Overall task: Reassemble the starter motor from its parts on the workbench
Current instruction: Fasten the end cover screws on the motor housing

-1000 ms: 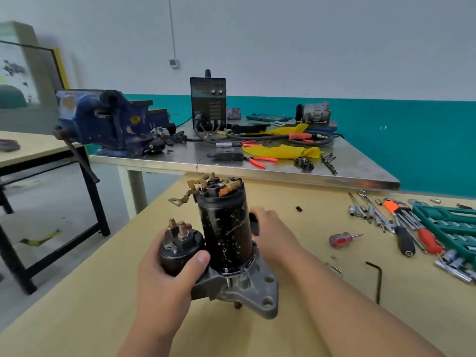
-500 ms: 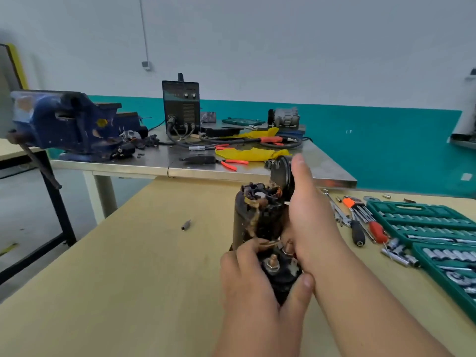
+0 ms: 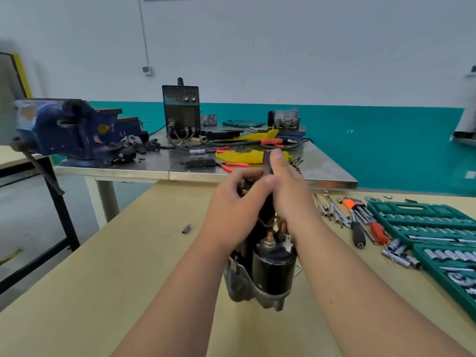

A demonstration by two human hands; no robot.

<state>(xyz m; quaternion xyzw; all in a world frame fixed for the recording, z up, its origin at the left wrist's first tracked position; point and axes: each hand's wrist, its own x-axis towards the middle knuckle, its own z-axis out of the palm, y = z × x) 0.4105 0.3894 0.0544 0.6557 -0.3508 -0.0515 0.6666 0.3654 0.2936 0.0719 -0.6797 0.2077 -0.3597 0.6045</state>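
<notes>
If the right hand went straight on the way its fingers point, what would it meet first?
The right hand, pinching a dark cap, points toward the steel table; likely the yellow cloth first, though depth is unclear.

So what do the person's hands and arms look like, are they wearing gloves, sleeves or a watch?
No gloves: the left hand and right hand are both bare. The left forearm and right forearm are bare too as far as the picture reaches, with no sleeve or cuff in view. No watch, ring, wristband or marking shows on either.
</notes>
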